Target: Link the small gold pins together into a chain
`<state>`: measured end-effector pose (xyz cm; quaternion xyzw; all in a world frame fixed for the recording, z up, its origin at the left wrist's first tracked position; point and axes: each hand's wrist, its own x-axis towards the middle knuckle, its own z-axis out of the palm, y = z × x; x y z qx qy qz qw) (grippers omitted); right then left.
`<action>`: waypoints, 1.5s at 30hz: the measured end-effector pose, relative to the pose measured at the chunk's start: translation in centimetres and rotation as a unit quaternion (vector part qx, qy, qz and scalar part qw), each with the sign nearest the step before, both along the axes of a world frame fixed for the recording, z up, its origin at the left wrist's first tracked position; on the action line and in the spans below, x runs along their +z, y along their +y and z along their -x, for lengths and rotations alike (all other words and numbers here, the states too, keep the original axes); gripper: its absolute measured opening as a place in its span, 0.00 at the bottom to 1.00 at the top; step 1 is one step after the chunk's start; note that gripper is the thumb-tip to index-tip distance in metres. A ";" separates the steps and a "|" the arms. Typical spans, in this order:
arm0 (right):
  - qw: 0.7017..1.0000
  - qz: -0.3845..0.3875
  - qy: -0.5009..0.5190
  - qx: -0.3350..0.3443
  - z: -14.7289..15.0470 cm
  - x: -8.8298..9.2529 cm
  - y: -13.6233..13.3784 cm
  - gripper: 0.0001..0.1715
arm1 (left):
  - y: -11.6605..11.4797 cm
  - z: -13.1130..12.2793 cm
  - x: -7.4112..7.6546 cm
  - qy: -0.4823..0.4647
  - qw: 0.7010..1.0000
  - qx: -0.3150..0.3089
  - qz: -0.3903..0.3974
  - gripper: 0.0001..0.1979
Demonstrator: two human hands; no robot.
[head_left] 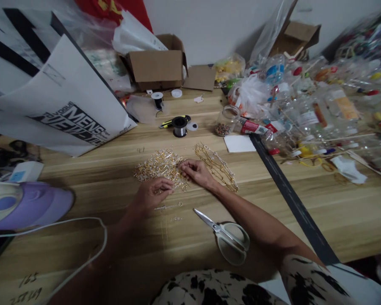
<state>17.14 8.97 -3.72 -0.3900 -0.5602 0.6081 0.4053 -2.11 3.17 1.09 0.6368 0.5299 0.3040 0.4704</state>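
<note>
The pile of gold pins (160, 164) lies between both hands: the left hand (153, 192) has its grip pinched closed at the pile's near edge, and the right hand (197, 172) curls on its right edge, hold unclear.

L hand (154, 192), R hand (197, 171) at bead pile (160, 165); scissors (224, 235) nr.

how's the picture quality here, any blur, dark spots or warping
Head view: wide-angle warping bends the edges; the bottle pile at far right is smeared; shadow darkens the table below the left hand; the right hand and scissors look fairly sharp.
</note>
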 end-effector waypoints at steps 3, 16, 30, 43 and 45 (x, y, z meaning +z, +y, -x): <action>1.000 -0.001 -0.003 0.001 0.0 0.0 0.0 0.21 | -1.1 0.0 -0.4 -0.032 0.999 -0.010 0.036 0.15; 1.000 -0.009 -0.011 -0.001 0.0 0.1 0.0 0.19 | -2.5 -0.2 -0.8 -0.130 0.983 -0.020 0.124 0.07; 1.000 -0.015 0.007 0.002 0.0 0.1 0.0 0.19 | -2.9 -1.4 -1.0 -0.111 0.983 -0.102 0.108 0.10; 1.000 -0.020 0.006 0.004 0.0 0.0 0.0 0.18 | -3.6 -2.3 -2.2 0.057 0.990 -0.122 -0.032 0.06; 1.000 -0.017 0.010 0.006 0.0 -0.1 0.0 0.18 | -3.8 -2.2 -2.3 0.064 0.991 -0.118 -0.023 0.05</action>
